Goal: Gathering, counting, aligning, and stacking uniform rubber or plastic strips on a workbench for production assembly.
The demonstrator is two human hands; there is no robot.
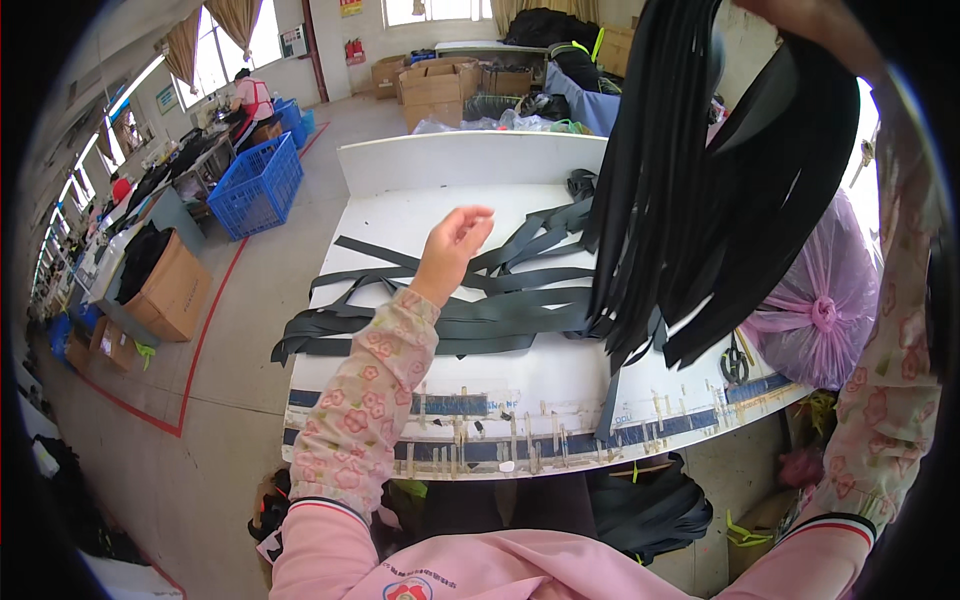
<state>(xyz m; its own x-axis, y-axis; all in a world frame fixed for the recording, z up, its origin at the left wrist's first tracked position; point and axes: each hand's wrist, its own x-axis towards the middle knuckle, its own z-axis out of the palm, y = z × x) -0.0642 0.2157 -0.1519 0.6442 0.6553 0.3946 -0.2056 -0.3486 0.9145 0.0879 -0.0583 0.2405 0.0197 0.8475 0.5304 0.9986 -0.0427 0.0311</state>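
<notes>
A thick bundle of long black fabric strips (650, 180) hangs in the air over the right part of the white table (560, 390). My right hand (825, 25), raised at the top edge and partly cut off, grips the bundle at its top. My left hand (455, 245) hovers above the table with loosely bent fingers and nothing in them. Below and beyond it, more dark grey strips (480, 320) lie crosswise in loose layers. Some of their right ends are hidden behind the hanging bundle.
Black scissors (735, 362) lie near the table's right front edge, beside a tied pink plastic bag (822, 312). More black strips (655, 510) are under the table. A blue crate (258, 185), cardboard boxes (165, 285) and a person (252, 100) are off to the left.
</notes>
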